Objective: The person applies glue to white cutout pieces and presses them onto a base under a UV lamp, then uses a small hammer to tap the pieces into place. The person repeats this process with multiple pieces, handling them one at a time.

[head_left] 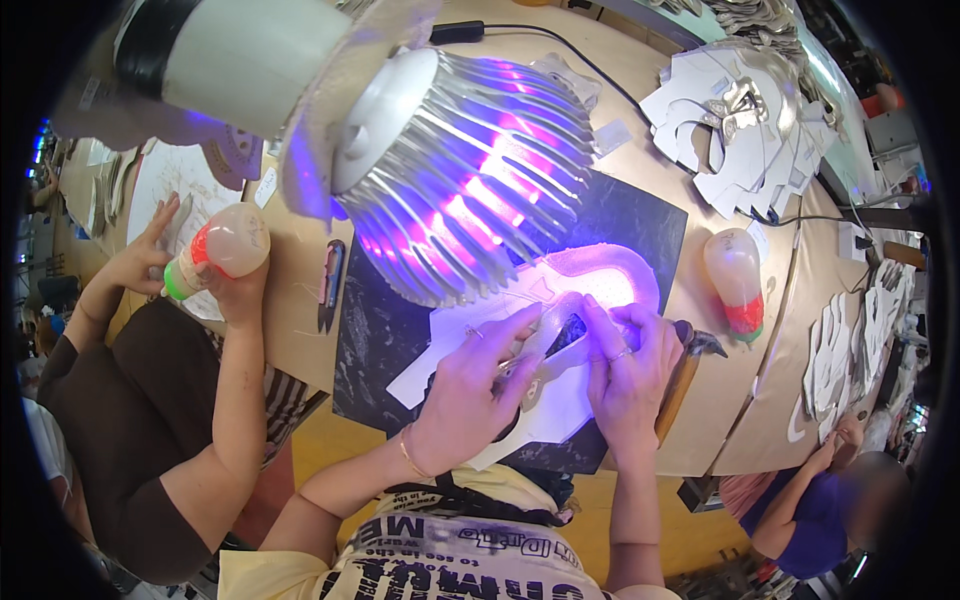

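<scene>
White shoe-upper piece (610,275) lies pressed flat under left hand (470,385) and right hand (630,375), fingers gripping it.

Two glue bottles (228,245) (737,280), one finned lamp (455,170), one dark mat (640,215), one hammer (685,370) and one pair of snips (331,285) are on the bench (290,330).

Tan wooden workbench (300,330) carries a black mat (640,215). Snips (331,285) lie left of the mat. A glue bottle (738,282) and stacked white cutouts (740,120) lie right of it.
</scene>
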Motion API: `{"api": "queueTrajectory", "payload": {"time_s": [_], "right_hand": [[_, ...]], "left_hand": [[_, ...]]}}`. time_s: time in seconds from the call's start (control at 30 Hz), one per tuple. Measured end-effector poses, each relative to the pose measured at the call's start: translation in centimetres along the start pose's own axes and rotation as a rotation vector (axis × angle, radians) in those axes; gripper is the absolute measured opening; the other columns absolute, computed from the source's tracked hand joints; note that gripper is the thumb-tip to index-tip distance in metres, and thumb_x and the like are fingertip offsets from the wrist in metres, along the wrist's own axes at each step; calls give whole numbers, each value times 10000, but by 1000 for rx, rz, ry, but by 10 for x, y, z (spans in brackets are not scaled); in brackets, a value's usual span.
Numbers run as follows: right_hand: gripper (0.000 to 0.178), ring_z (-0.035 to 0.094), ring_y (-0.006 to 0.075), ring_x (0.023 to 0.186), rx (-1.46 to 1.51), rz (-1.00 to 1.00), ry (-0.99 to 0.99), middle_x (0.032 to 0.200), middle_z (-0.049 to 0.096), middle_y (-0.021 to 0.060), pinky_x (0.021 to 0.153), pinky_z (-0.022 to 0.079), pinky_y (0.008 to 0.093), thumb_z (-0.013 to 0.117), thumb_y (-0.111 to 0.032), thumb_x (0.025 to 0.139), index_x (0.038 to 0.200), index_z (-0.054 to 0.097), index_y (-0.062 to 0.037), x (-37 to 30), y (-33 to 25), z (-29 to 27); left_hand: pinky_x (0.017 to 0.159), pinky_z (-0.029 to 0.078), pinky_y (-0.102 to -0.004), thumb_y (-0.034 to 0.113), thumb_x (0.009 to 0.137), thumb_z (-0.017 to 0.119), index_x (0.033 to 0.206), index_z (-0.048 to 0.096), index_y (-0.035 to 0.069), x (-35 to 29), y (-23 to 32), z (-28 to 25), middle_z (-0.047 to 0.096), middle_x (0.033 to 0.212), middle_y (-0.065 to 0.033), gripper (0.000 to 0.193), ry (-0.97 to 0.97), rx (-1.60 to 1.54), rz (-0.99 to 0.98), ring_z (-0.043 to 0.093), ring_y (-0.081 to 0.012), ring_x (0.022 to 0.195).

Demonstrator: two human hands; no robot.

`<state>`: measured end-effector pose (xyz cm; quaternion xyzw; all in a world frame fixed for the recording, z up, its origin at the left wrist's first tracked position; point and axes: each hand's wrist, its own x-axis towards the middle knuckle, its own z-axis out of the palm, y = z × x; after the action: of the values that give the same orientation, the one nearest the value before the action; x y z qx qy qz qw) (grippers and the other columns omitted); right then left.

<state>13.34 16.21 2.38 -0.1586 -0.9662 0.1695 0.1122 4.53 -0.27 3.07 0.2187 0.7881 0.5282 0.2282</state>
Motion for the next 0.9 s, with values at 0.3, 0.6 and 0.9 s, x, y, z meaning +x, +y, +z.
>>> {"api": "queueTrajectory", "payload": {"time_s": [0.3,0.6,0.9], "right_hand": [[533,539,282,1042,-122,-65,-36,1126,570,89,922,385,424,662,-72,818,1313,665,-269,4,2,5],[579,551,268,1078,-51,-52,-8,1137,586,79,929,382,413,642,-30,775,1304,673,-264,2,4,8],[560,545,268,1093,-72,-44,-16,1143,583,73,946,387,416,637,-40,787,1299,676,-265,1,4,8]], "left_hand": [[710,533,-383,32,897,669,1301,613,5,4,1,-4,643,962,-162,409,-106,39,63,641,-302,809],[661,526,-373,19,899,665,1301,610,-7,-2,7,-2,627,948,-155,407,-146,95,55,636,-288,770],[626,496,-369,32,890,681,1318,610,0,3,3,-6,616,890,-142,435,-174,124,20,599,-266,712]]}}
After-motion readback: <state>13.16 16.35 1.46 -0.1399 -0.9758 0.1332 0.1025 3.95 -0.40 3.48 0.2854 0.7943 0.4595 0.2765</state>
